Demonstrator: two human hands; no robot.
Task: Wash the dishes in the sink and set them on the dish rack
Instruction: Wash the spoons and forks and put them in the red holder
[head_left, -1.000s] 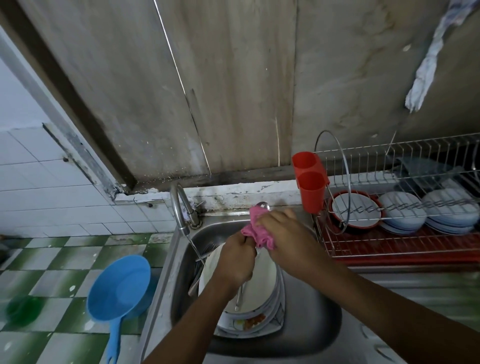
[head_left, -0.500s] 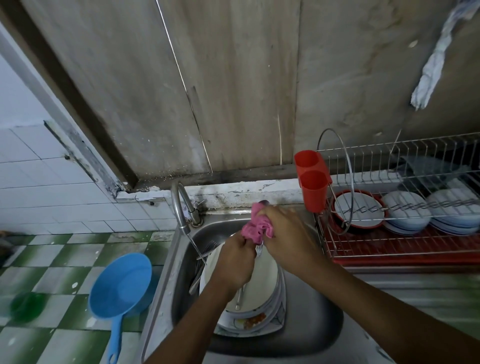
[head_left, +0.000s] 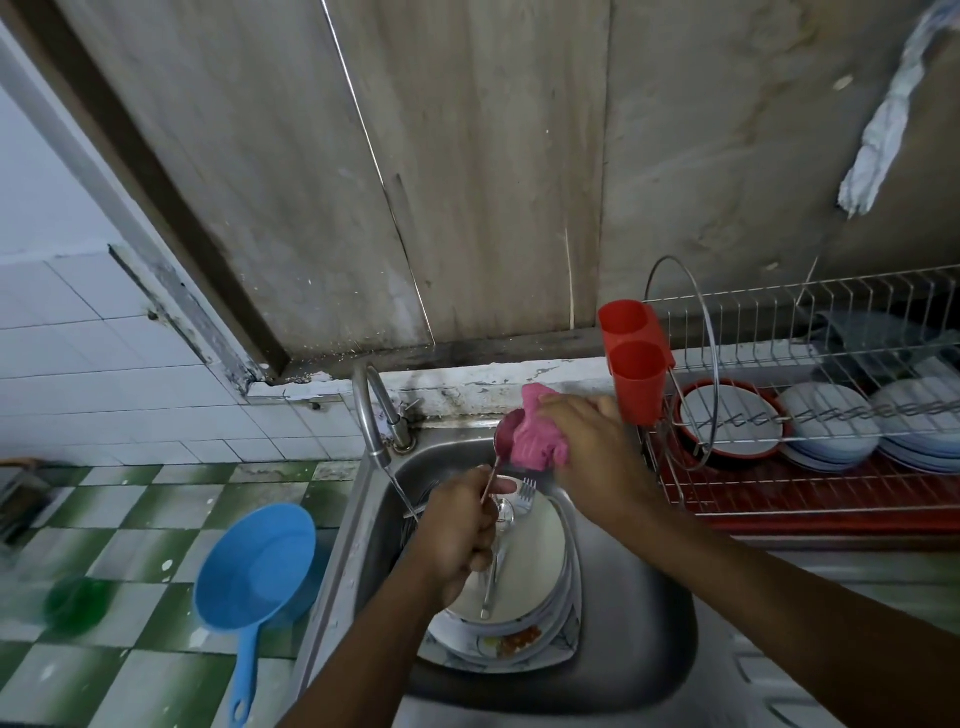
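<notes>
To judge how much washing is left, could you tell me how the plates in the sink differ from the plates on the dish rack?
The plates in the sink form one stack; the plates on the dish rack sit in several stacks side by side. A lower sink plate carries food scraps; the rack plates look clean. A fork lies on the sink stack; none lies on the rack plates. Both are pale, stacked plates.

The left hand (head_left: 457, 530) and right hand (head_left: 592, 457) are bare, and both forearms are bare along their whole visible length.
</notes>
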